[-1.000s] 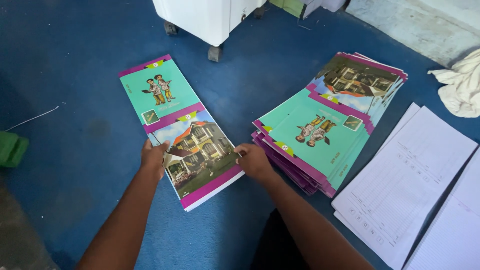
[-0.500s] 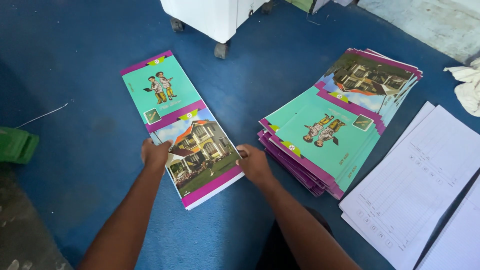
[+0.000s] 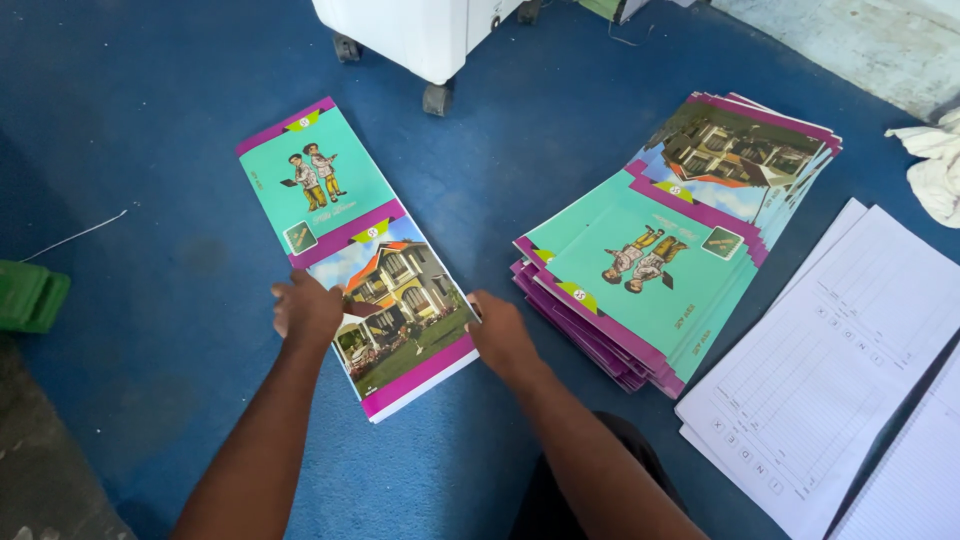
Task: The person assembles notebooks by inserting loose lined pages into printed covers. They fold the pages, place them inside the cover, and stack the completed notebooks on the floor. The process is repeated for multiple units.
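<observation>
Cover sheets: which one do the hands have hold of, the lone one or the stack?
The lone cover sheet, flat on the blue floor, left hand and right hand at its side edges. The fanned stack lies untouched.

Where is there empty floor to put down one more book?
Bare blue floor lies left of the flat teal-and-magenta cover sheet, up to the green plastic object. Another strip runs between that sheet and the fanned stack of matching covers. The right side is crowded: stack, white ruled paper sheets. The left hand and right hand press the sheet's sides.

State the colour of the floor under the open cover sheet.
Blue floor, seen in the head view.
</observation>
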